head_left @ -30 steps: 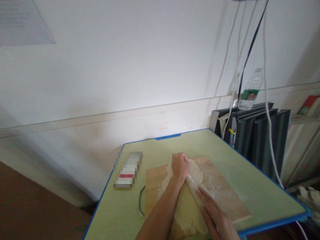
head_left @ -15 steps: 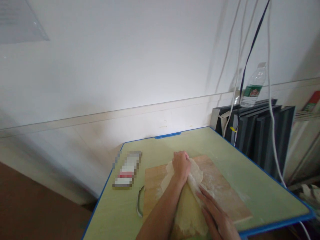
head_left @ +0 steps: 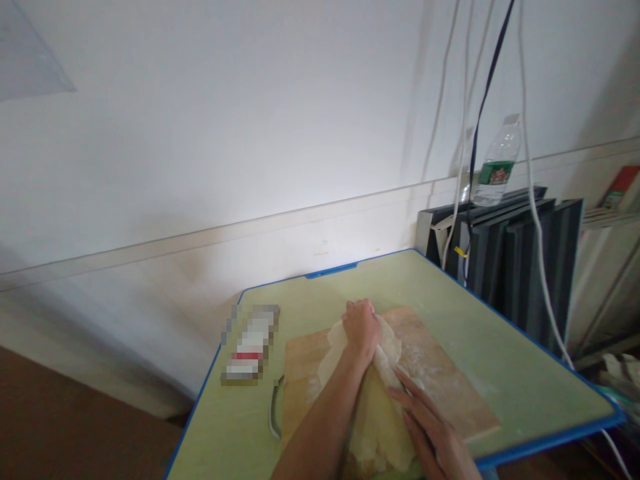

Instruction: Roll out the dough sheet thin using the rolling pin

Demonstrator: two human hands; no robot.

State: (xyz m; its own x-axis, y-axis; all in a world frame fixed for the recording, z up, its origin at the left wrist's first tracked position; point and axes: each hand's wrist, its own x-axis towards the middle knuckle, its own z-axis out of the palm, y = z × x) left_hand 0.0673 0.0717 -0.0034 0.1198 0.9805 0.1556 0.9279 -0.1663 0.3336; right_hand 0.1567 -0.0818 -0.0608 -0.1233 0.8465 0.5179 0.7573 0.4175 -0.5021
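On a wooden board (head_left: 450, 393) lies a thin, pale sheet of dough (head_left: 383, 433), spread on both sides of a whitish, floury rolling pin (head_left: 385, 365). Part of the dough seems to lie against the pin, and I cannot tell whether it is wrapped round it. My left hand (head_left: 362, 327) is closed in a fist over the pin's far end. Nearer to me, my right hand (head_left: 425, 413) rests on the pin with its fingers stretched out and pressed to it. Its thumb is hidden.
The green table (head_left: 475, 327) has a blue edge and meets a white wall. A blurred-out flat object (head_left: 253, 343) and a curved metal handle (head_left: 273, 410) lie left of the board. Dark panels (head_left: 530, 247), a plastic bottle (head_left: 497, 167) and hanging cables (head_left: 531, 193) are at the right.
The view has shifted slightly, so the wall, bottle and table appear a little further left. Both hands keep almost the same places on the pin, and the dough looks much the same.
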